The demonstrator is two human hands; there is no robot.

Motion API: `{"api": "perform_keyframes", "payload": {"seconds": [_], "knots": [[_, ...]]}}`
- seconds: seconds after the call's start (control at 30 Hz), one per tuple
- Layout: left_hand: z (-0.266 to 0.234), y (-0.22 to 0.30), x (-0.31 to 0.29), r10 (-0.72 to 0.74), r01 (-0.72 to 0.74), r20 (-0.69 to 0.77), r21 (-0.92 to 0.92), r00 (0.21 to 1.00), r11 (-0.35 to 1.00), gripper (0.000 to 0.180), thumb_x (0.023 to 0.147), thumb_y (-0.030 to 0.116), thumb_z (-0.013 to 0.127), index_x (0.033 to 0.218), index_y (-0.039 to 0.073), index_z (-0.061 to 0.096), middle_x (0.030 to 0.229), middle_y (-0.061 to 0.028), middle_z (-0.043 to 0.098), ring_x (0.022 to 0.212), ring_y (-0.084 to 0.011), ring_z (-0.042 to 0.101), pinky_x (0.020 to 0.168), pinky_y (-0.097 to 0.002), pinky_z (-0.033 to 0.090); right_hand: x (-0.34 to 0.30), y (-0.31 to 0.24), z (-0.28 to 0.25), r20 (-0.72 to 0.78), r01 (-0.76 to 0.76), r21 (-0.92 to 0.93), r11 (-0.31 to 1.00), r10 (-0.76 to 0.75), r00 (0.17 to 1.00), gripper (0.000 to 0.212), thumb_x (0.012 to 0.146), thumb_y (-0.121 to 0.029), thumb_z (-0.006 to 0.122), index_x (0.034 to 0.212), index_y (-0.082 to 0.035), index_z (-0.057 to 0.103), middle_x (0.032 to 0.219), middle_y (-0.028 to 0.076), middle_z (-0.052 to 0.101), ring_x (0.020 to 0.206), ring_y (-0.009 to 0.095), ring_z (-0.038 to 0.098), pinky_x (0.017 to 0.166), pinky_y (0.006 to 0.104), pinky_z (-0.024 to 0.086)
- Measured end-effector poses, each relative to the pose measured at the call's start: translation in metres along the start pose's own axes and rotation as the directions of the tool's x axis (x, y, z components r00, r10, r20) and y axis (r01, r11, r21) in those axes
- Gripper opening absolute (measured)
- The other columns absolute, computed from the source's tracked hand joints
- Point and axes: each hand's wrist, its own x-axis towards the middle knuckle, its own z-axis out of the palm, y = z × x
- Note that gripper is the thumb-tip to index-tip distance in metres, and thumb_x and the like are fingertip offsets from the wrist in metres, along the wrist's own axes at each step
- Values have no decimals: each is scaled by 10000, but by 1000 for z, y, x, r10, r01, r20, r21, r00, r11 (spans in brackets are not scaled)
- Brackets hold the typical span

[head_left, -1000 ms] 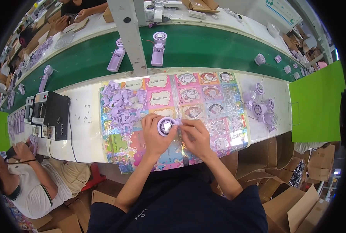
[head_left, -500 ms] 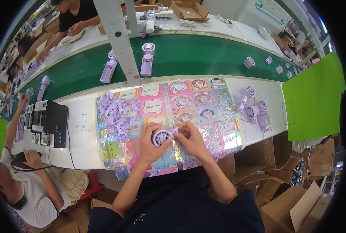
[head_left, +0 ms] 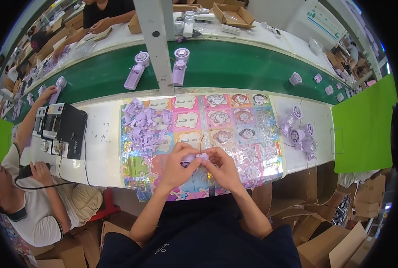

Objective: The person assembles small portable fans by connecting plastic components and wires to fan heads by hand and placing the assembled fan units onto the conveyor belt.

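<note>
The lilac round housing [head_left: 186, 164], face up half a second earlier, had tipped, its ring now mostly hidden by the left hand [head_left: 176, 167] gripping it. The right hand [head_left: 222, 169] pinched the small lilac piece [head_left: 203, 156] beside it. Both parts were above the patterned sheet [head_left: 138, 167], near the middle of the table's [head_left: 101, 167] front edge. Handling seemed centred on that piece.
</note>
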Motion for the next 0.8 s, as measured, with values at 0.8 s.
{"api": "perform_keyframes", "payload": {"seconds": [0.8], "knots": [[35, -33, 37, 108, -116, -179, -31, 978, 993, 231, 891, 67, 696, 1112, 0, 691, 1034, -106, 678, 946, -215, 640, 813, -322, 517, 56, -9, -123, -217, 88, -285, 954, -154, 964, 262, 941, -185, 685, 1129, -2, 696, 813, 63, 697, 718, 114, 623, 653, 288, 510]]}}
